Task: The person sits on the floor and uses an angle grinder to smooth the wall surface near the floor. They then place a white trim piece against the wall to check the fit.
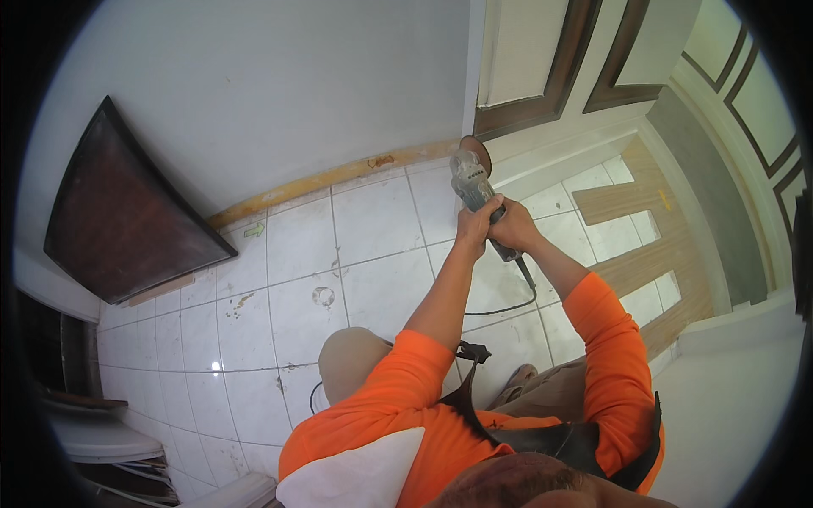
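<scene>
Wall: the pale wall (279, 93) fills the upper left, and its foot meets the floor along a yellowish wooden skirting strip (339, 176).
Floor: white glossy tiles (288, 296) with grey grout lines and a few brown smudges run under me; my bent knee (356, 360) shows above them.
Door: a white door with dark brown frames (576, 59) stands at the upper right, just beside the wall's corner.
Panel: a dark brown board (127, 212) leans against the wall at the left, well apart from my hands.
Grinder: the grey angle grinder (474, 186) points away from me at the wall's corner, its disc (478, 148) at the far end of the skirting strip; I cannot tell whether the disc touches the wood.
Cable: a black cord (517, 296) trails from the grinder's tail across the tiles toward me.
Left hand: my left hand (472, 227) has its fingers wrapped tight round the grinder's body.
Right hand: my right hand (514, 227) sits just beside the left, fingers curled firmly round the grinder's rear handle.
</scene>
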